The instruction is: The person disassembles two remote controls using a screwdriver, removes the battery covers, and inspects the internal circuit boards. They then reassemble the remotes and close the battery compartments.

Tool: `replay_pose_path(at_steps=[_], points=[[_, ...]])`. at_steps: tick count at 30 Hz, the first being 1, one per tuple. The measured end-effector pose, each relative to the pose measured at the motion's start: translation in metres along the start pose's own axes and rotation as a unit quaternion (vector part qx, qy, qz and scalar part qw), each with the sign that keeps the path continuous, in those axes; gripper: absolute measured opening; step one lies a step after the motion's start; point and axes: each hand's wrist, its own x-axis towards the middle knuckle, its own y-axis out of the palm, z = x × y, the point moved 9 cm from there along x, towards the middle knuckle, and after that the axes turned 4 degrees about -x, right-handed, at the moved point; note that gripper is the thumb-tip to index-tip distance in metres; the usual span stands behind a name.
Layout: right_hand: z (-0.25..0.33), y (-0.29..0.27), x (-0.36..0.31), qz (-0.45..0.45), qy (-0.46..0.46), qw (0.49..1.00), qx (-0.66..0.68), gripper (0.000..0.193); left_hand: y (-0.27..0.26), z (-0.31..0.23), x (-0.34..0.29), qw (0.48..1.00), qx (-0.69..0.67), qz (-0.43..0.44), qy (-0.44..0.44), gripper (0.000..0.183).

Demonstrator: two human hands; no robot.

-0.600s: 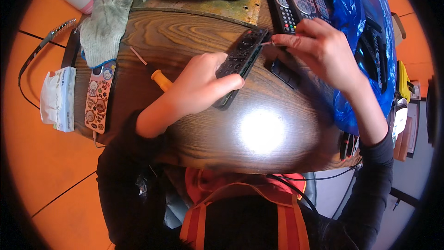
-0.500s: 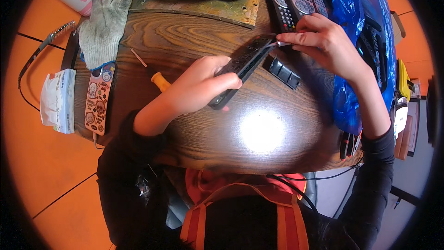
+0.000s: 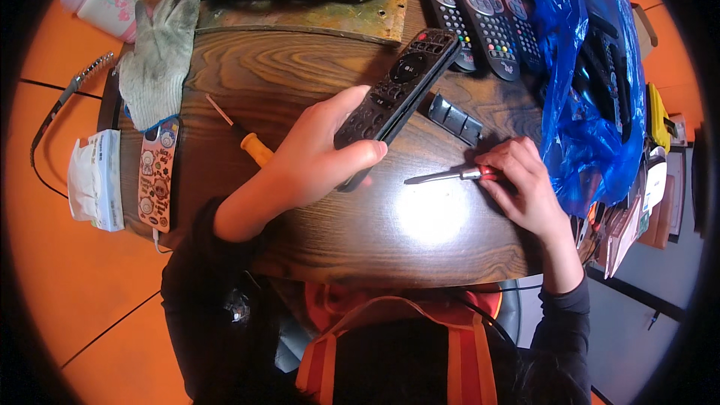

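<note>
My left hand (image 3: 322, 142) is wrapped round a black remote control (image 3: 409, 75), held tilted above the table with its button side up. A gap runs along the side of its casing. Lower right, my right hand (image 3: 521, 184) has its fingers on the red handle of a screwdriver (image 3: 450, 175), whose metal blade points left, low over the tabletop or lying on it. Between the hands and a little farther off lies a small black battery cover (image 3: 456, 120). A second screwdriver with a yellow handle (image 3: 256, 148) lies beside my left forearm.
Several remote controls (image 3: 487, 15) lie at the back right, beside a blue plastic bag (image 3: 566, 105) of dark items. On the left are a work glove (image 3: 157, 60), a patterned phone (image 3: 157, 176) on a cable and a tissue pack (image 3: 96, 180). A stained board (image 3: 300, 19) bears black fan-like parts.
My right hand has brought the screwdriver from the remote's far end down toward me, onto or near the table. The remote in my left hand has turned its button side up.
</note>
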Motion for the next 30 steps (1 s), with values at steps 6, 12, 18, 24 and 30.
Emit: replay_pose_path(at_steps=[6,12,18,24,30], points=[[0.01,-0.012,-0.001,-0.052,0.009,0.993,-0.102,0.033,0.006,-0.012,-0.004,0.996,0.053,-0.004,0.07,0.046],[0.011,0.003,0.006,-0.21,0.236,0.824,0.471,0.052,0.025,-0.034,-0.02,0.966,0.159,-0.014,0.202,0.064],[0.023,0.048,0.036,-0.191,0.227,0.601,0.742,0.055,0.028,-0.033,-0.024,0.965,0.18,-0.009,0.192,0.072],[0.021,0.053,0.039,-0.171,0.24,0.645,0.705,0.058,0.032,-0.03,-0.029,0.919,0.344,-0.035,0.188,0.072],[0.02,0.051,0.031,-0.202,0.279,0.67,0.657,0.054,0.039,-0.027,-0.031,0.9,0.398,-0.029,0.177,0.074]])
